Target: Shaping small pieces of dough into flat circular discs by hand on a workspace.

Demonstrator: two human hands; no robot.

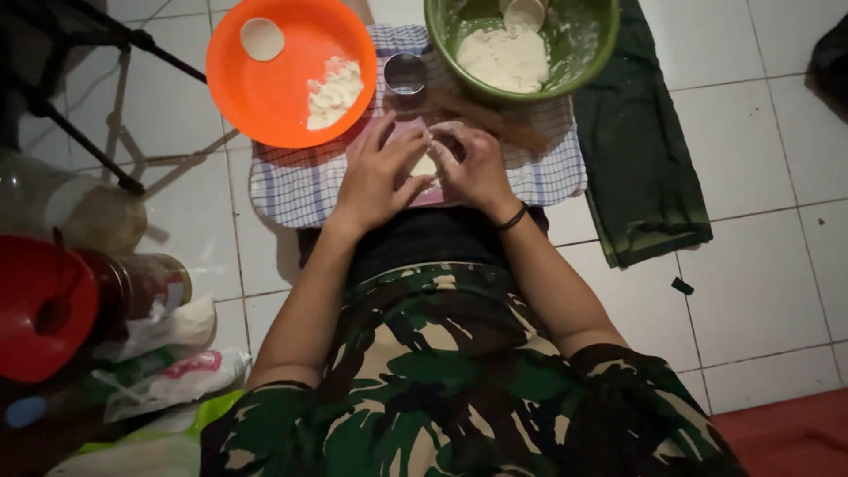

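Nearest the lens: camouflage-patterned clothing (442, 389) over lap and shoulders, both bare forearms reaching forward over the white tiled floor (760, 265).

Left hand (378, 172) and right hand (475, 166) side by side, meeting over a small pale piece of dough (425, 165). Fingers of both curled in around it, pinching at its edges; most of the dough hidden between the hands, only a sliver visible. Dark band (511, 218) on the right wrist.

Under the hands: blue-and-white checked cloth (291, 181) spread flat on the floor, with a pinkish board (431, 196) on top, mostly covered by the hands.

On the far left corner of the cloth: orange plate (274, 88) overhanging the edge, carrying a heap of white crumbly filling (334, 93) and one flat round disc of dough (262, 39). Just beside the plate, on the cloth: small round metal cutter (405, 73). At the far right edge: green bowl (583, 44) with a mass of white dough (503, 58) inside, floured walls.

Right of the cloth, on the tiles: dark green folded fabric (640, 150). Near left corner of the floor: red bowl (40, 305), jars, and plastic bags (172, 353), dim and hard to make out.
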